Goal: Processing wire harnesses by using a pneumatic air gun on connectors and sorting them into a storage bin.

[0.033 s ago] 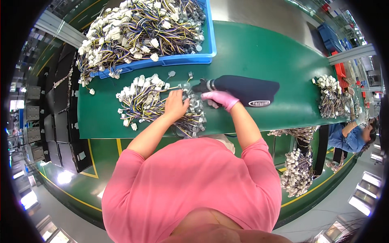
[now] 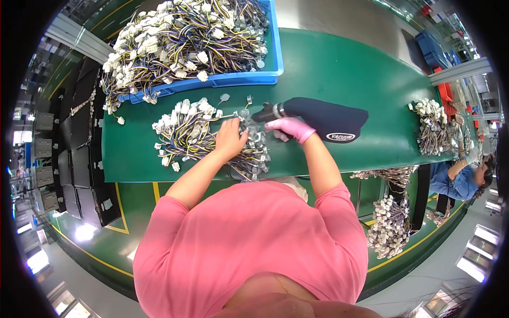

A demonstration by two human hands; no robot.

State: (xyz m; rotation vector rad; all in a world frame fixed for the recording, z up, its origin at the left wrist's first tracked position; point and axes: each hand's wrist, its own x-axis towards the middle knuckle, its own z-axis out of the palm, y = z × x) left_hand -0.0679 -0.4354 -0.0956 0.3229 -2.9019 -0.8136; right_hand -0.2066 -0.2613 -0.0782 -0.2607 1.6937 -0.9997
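Wire harness bundle (image 2: pixel 199 132) with white connectors lies on green table (image 2: pixel 344 69), just below blue bin (image 2: pixel 273 58) heaped with more harnesses. Left hand (image 2: pixel 229 140), bare, presses flat on the bundle's right end, fingers spread, not clenched. Right hand (image 2: pixel 290 129), pink-gloved, clasps a dark handheld tool (image 2: pixel 318 116), tip toward the connectors.

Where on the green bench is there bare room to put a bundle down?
Bare green bench lies between the blue bin, the dark tool and the far-right bundle. It is crowded around the left hand and right hand, amid loose harnesses.
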